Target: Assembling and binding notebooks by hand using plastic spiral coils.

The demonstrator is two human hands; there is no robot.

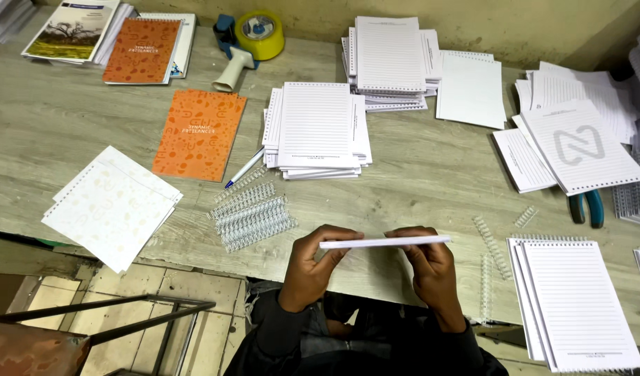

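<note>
Thin white paper stack (384, 242), probably punched sheets, flat, edge-on above table edge.

Long wooden worktable (431, 174), grey-brown grain, worn, fills most of view. Behind table: plaster wall (529, 28), dull yellow-beige, scuffed and stained near tabletop. Below table's near edge, left: tiled floor (132, 285), pale beige squares, dark grout. On floor left of table edge: dark metal frame (125, 317), angled bars, rusty-brown panel at corner. Light even, soft, no hard shadows.
</note>
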